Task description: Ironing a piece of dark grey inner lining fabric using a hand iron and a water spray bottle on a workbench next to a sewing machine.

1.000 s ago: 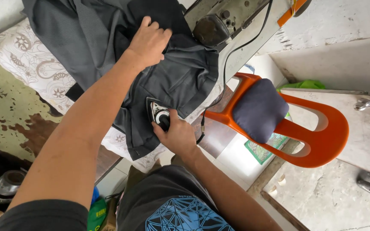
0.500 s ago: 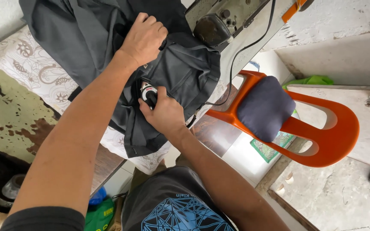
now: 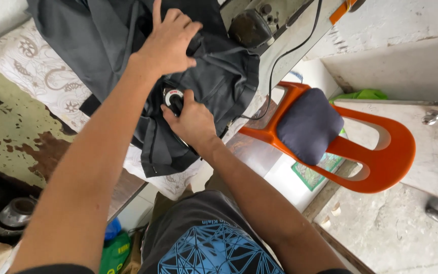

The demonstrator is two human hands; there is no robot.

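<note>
While right hand (image 3: 191,122) grips iron (image 3: 174,100) on dark garment (image 3: 214,76), left hand (image 3: 168,43) lies flat, open, smoothing cloth; pressing under way, next stroke likely needs fabric kept taut.

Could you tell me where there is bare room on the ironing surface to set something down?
Only the patterned cloth left of the dark garment lies bare. The middle is crowded: left hand, right hand gripping the iron.

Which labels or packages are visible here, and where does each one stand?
Round white-and-red dial label: on the iron, beside the right hand.
Green printed sheet: on the floor under the orange plastic chair.
Green package: under the table, bottom left.
</note>
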